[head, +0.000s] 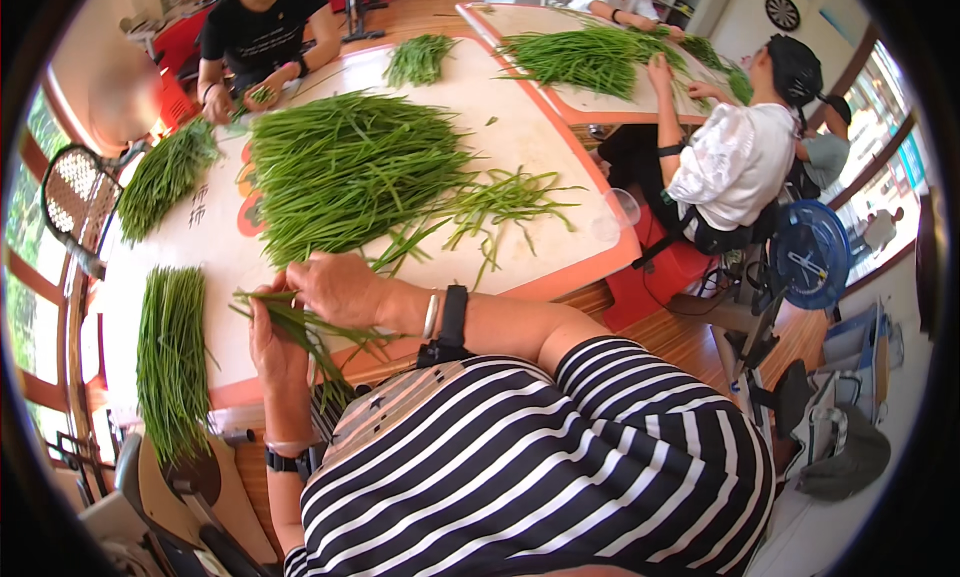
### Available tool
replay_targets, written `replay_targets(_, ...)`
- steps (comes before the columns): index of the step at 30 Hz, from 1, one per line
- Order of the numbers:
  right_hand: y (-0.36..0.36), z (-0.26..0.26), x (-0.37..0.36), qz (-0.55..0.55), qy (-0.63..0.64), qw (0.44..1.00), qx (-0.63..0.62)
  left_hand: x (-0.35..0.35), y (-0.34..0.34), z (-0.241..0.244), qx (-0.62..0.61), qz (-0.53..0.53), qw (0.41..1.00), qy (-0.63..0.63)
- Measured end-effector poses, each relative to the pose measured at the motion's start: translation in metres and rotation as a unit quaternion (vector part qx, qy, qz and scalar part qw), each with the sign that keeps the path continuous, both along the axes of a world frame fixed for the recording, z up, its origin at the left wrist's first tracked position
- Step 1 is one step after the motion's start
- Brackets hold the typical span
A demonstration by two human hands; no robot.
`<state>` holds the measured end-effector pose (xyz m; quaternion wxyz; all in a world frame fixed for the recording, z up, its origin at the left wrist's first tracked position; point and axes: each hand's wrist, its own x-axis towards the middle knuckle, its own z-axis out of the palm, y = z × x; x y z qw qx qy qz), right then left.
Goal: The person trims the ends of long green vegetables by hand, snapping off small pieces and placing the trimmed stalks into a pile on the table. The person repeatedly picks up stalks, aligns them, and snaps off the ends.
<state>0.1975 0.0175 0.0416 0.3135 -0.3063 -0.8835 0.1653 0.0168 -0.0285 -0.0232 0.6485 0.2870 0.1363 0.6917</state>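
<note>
Near the table's front edge, my left hand grips a small bunch of green garlic chives, whose leaves hang down to the right. My right hand is closed at the near end of the same bunch, its fingertips close to the left ones. Just beyond my hands lies a large heap of chives on the white table. A looser scatter of paler leaves lies to its right. At the left, a neat stack of chives reaches over the table edge, with another pile farther back.
A person in a black shirt handles greens across the table. Another in white sits on a red stool at a second table with chives. A clear plastic cup rests at the right corner. A chair stands left.
</note>
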Motion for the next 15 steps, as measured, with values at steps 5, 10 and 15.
replay_targets(5,0.003,-0.020,0.014,0.044,-0.089,0.994,0.045,-0.025,0.004,0.006,-0.013,0.040,0.998,-0.037)
replay_targets(10,0.005,-0.023,0.048,-0.007,-0.159,0.984,0.078,-0.087,0.009,0.022,0.013,0.015,0.985,-0.173)
replay_targets(15,0.018,-0.027,0.081,-0.063,-0.157,0.983,0.075,-0.099,0.014,0.042,0.008,-0.046,0.960,-0.276)
